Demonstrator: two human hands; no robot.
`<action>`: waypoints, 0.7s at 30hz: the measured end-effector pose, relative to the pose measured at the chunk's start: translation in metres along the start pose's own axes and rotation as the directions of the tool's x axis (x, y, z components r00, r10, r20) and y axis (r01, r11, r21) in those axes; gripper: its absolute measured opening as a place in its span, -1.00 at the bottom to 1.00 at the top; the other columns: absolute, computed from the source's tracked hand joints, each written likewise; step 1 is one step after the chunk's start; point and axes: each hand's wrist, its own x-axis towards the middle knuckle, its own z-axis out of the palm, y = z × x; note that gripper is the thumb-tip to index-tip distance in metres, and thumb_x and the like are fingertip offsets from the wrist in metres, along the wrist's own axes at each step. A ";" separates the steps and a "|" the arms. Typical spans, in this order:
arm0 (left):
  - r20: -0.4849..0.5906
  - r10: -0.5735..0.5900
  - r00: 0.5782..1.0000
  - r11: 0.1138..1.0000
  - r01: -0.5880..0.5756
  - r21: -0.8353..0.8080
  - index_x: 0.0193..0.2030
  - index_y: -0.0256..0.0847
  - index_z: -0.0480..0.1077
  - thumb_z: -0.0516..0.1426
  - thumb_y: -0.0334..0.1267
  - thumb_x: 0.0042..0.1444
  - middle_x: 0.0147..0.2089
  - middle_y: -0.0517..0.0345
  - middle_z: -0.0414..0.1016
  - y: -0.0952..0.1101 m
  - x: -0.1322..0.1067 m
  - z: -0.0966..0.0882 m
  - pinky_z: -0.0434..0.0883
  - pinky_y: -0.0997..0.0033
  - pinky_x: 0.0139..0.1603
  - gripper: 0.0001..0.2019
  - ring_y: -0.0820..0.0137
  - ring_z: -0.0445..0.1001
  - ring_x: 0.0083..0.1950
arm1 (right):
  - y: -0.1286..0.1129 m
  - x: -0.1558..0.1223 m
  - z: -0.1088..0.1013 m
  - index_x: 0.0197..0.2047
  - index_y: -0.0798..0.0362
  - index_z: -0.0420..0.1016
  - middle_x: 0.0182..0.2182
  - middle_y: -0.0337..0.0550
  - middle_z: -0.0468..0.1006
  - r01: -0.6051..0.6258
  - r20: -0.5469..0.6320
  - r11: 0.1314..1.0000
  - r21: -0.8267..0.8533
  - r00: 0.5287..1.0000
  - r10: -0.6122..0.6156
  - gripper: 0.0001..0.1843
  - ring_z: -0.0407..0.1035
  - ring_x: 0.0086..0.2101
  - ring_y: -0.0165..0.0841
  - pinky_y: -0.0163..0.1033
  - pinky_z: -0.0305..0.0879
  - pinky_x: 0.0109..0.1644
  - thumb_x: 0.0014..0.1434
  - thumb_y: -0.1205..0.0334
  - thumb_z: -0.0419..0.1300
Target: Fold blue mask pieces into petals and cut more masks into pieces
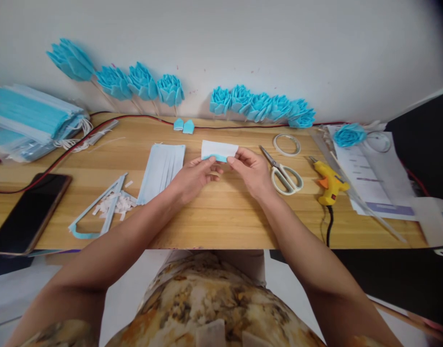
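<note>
Between both hands is a small rectangular piece of mask fabric, white on the face toward me, with a blue strip folded up along its lower edge. My left hand pinches the fold near its left end. My right hand grips the right end, thumb on the front and fingers behind. Just left of them lies a pleated face mask flat on the table. Scissors with pale handles rest right of my right hand, blades partly apart. Behind are two small folded blue pieces.
Blue fabric flowers on sticks lean along the wall. A roll of tape and a yellow glue gun with its cord lie right. Left are mask packs, a phone, white scraps and cut mask edging.
</note>
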 end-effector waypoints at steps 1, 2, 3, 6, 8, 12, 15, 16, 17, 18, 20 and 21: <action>-0.005 0.000 1.000 1.000 0.000 0.005 -0.32 -0.25 0.54 0.40 -0.18 0.03 -0.25 0.10 0.59 0.000 0.000 0.000 0.42 0.41 -0.24 -0.79 0.42 0.53 -0.26 | 0.001 0.000 0.000 -0.14 0.00 0.61 -0.36 -0.26 0.55 0.002 -0.003 1.000 -0.008 1.000 -0.002 -0.71 0.39 -0.33 -0.39 -0.21 0.38 -0.18 0.06 0.09 0.32; -0.014 0.000 1.000 1.000 0.000 0.017 -0.33 -0.25 0.54 0.40 -0.17 0.03 -0.25 0.09 0.59 0.000 0.000 0.000 0.42 0.40 -0.23 -0.79 0.42 0.53 -0.26 | 0.002 0.000 0.000 -0.13 -0.01 0.61 -0.35 -0.26 0.56 0.002 -0.006 1.000 -0.016 1.000 -0.002 -0.70 0.40 -0.33 -0.38 -0.21 0.38 -0.18 0.07 0.08 0.32; -0.026 0.002 1.000 0.999 -0.001 0.033 -0.33 -0.25 0.54 0.40 -0.17 0.03 -0.26 0.09 0.60 -0.001 0.000 -0.001 0.42 0.40 -0.23 -0.79 0.43 0.52 -0.27 | 0.003 0.000 0.000 -0.12 -0.01 0.61 -0.34 -0.26 0.56 0.005 -0.009 1.000 -0.021 1.000 -0.005 -0.69 0.40 -0.32 -0.38 -0.21 0.38 -0.18 0.07 0.08 0.32; -0.054 0.022 0.998 0.997 -0.017 0.076 -0.36 -0.26 0.53 0.39 -0.15 0.03 -0.31 0.09 0.59 0.000 0.000 -0.001 0.41 0.41 -0.24 -0.78 0.44 0.51 -0.31 | 0.006 -0.001 0.001 -0.12 -0.01 0.60 -0.33 -0.25 0.58 0.009 -0.002 1.000 -0.023 1.000 -0.009 -0.69 0.42 -0.31 -0.37 -0.20 0.40 -0.16 0.07 0.08 0.32; -0.061 0.036 0.997 0.997 -0.032 0.066 -0.37 -0.26 0.52 0.40 -0.15 0.02 -0.34 0.11 0.58 0.001 0.000 -0.001 0.41 0.41 -0.24 -0.76 0.43 0.52 -0.30 | 0.007 -0.001 0.000 -0.10 -0.02 0.61 -0.32 -0.25 0.59 0.003 0.005 1.000 -0.019 1.000 -0.003 -0.68 0.42 -0.32 -0.37 -0.20 0.40 -0.17 0.08 0.07 0.33; -0.080 0.022 0.997 1.000 -0.020 0.022 -0.37 -0.28 0.49 0.39 -0.21 0.01 -0.35 0.09 0.59 0.007 0.000 0.000 0.39 0.42 -0.25 -0.78 0.41 0.55 -0.28 | 0.005 0.001 -0.009 0.04 -0.08 0.57 -0.26 -0.21 0.61 0.042 -0.011 0.998 -0.051 0.999 -0.042 -0.63 0.45 -0.30 -0.35 -0.19 0.43 -0.18 0.19 0.01 0.28; -0.110 -0.006 0.994 1.000 0.009 0.027 -0.42 -0.28 0.44 0.37 -0.24 0.04 -0.40 0.09 0.56 0.011 0.000 -0.001 0.38 0.42 -0.26 -0.78 0.42 0.54 -0.32 | -0.001 0.003 -0.019 0.16 -0.15 0.50 -0.07 -0.14 0.62 0.155 -0.006 0.971 -0.181 0.987 -0.159 -0.57 0.48 -0.08 -0.25 -0.13 0.46 -0.05 0.24 0.01 0.24; -0.114 -0.011 0.993 1.000 0.014 0.027 -0.42 -0.28 0.43 0.36 -0.24 0.04 -0.41 0.09 0.55 0.011 0.000 -0.002 0.38 0.42 -0.26 -0.78 0.42 0.54 -0.33 | -0.004 0.003 -0.022 0.19 -0.17 0.49 0.00 -0.13 0.61 0.199 0.006 0.952 -0.231 0.979 -0.204 -0.55 0.46 0.00 -0.22 -0.10 0.46 -0.01 0.24 0.03 0.25; -0.113 -0.014 0.993 0.999 0.017 0.028 -0.42 -0.28 0.43 0.36 -0.25 0.05 -0.41 0.10 0.55 0.012 0.000 -0.003 0.38 0.42 -0.27 -0.79 0.43 0.53 -0.34 | -0.007 0.003 -0.024 0.20 -0.19 0.48 0.06 -0.13 0.58 0.241 0.026 0.929 -0.280 0.969 -0.244 -0.54 0.43 0.06 -0.19 -0.07 0.45 0.04 0.23 0.05 0.25; -0.109 -0.015 0.994 0.999 0.019 0.029 -0.40 -0.28 0.44 0.36 -0.25 0.05 -0.42 0.10 0.54 0.012 0.000 -0.004 0.38 0.41 -0.28 -0.79 0.43 0.52 -0.35 | -0.010 0.002 -0.025 0.20 -0.20 0.47 0.10 -0.14 0.56 0.278 0.050 0.905 -0.323 0.960 -0.277 -0.54 0.40 0.11 -0.16 -0.04 0.44 0.08 0.22 0.07 0.26; -0.097 -0.019 0.995 0.999 0.023 0.040 -0.37 -0.29 0.46 0.36 -0.24 0.05 -0.42 0.10 0.54 0.011 0.000 -0.005 0.38 0.41 -0.28 -0.80 0.44 0.51 -0.36 | -0.013 0.001 -0.025 0.19 -0.23 0.48 0.16 -0.15 0.52 0.328 0.097 0.865 -0.378 0.944 -0.316 -0.56 0.35 0.18 -0.12 0.03 0.41 0.16 0.23 0.09 0.25; -0.092 -0.020 0.996 0.999 0.025 0.047 -0.35 -0.30 0.47 0.35 -0.23 0.06 -0.41 0.10 0.54 0.011 0.000 -0.006 0.37 0.41 -0.29 -0.80 0.44 0.51 -0.36 | -0.014 0.000 -0.024 0.19 -0.23 0.48 0.17 -0.16 0.51 0.337 0.115 0.860 -0.383 0.941 -0.318 -0.57 0.34 0.20 -0.11 0.06 0.39 0.18 0.25 0.08 0.23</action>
